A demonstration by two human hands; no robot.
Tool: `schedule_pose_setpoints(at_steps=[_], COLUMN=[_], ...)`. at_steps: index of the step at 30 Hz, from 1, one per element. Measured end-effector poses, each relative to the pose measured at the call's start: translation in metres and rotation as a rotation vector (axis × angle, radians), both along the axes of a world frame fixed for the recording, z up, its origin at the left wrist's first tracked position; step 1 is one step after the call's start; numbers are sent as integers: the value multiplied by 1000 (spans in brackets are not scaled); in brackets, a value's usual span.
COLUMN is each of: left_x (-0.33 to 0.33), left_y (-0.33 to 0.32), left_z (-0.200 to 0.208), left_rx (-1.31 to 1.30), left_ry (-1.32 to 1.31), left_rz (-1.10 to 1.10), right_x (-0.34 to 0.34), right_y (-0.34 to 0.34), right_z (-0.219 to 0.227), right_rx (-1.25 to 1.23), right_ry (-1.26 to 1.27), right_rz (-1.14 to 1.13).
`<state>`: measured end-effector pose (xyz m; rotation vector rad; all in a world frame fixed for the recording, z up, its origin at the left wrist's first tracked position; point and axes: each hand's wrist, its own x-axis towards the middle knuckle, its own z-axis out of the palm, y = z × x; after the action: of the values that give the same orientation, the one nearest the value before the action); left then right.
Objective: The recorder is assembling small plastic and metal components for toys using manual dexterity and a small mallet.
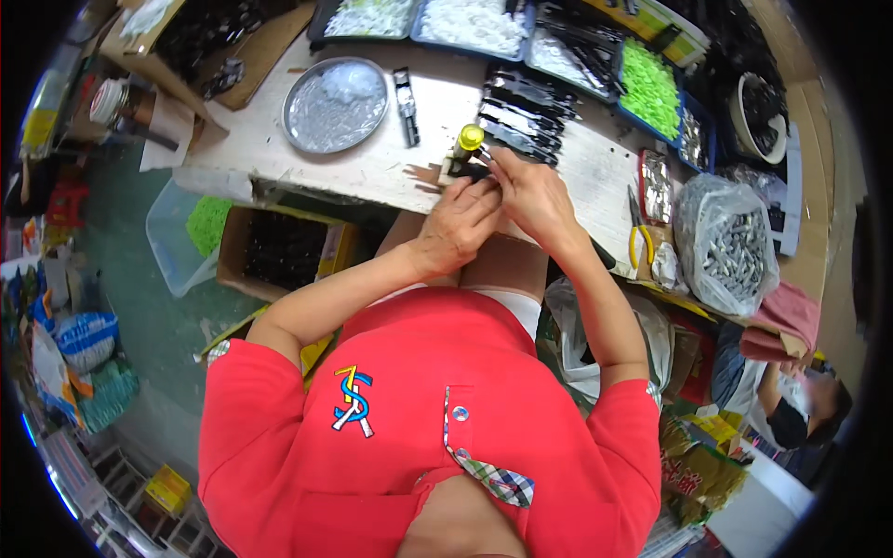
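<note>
At the near edge of the white worktable (595,200), both my hands meet beside a small upright fixture with a yellow round top (471,138). My left hand (456,228) is closed, its fingertips at a small dark part low on the fixture. My right hand (535,195) is closed too, thumb and forefinger pinched beside the fixture. Whatever sits between the fingers is mostly hidden. Just beyond, several flat black shiny pieces (526,116) lie in a row. A single black and silver piece (406,107) rests left of the fixture.
A round metal dish (335,105) stands on the left. Trays along the back hold white parts (474,26) and green parts (649,88). Yellow-handled pliers (640,244) and a clear bag of metal parts (730,246) are at right. Below left is an open carton (279,249). Another person (809,409) sits far right.
</note>
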<state>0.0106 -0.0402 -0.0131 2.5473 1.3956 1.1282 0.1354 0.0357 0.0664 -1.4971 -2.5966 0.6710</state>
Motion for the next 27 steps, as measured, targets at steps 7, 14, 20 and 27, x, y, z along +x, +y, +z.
schedule_pose_setpoints(at_steps=[7,14,20,27], left_x=[-42,-28,-15,-18], left_y=[44,90,137,128], left_z=[13,35,13,17], left_rx=[-44,60,169,129], left_ry=[-111,-169,109,62], left_rz=[-134,-155,41,157], right_x=[85,148,121,55], right_y=[-9,-19,30,159], right_z=[-20,-59,-33,-20], right_rx=[304,515,704,871], right_ry=[190,-102,56,12], right_rz=[-402,-368,-307,-219])
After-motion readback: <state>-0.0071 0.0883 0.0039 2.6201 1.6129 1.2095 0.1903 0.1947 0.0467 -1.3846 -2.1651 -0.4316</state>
